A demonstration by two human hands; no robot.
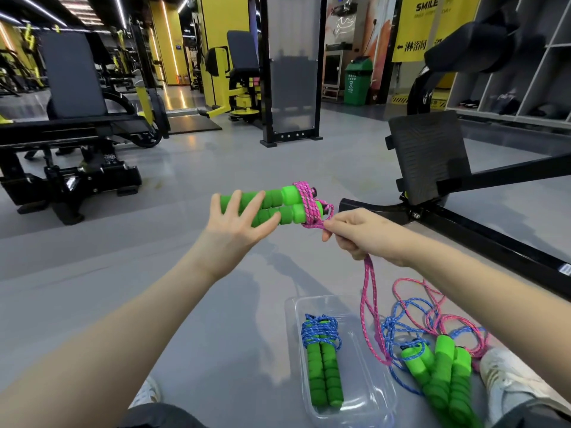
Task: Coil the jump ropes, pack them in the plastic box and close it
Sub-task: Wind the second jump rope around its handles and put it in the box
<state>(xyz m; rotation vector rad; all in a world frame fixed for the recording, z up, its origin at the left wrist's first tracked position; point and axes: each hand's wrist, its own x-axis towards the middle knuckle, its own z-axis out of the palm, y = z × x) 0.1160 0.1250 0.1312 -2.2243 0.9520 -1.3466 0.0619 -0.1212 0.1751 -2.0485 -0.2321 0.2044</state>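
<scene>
Left hand point(238, 220), fingers spread, steadied the seemingly light foam handles point(275, 197); right hand point(361, 236) pinched the limp pink rope point(309, 205) beside its wraps.

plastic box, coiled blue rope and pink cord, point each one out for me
plastic box point(360, 381), head view, bare clear base on its right side.
coiled blue rope point(321, 335), head view, the blue wraps at its top.
pink cord point(306, 202), head view, the wound turns above the hanging strand.
</scene>
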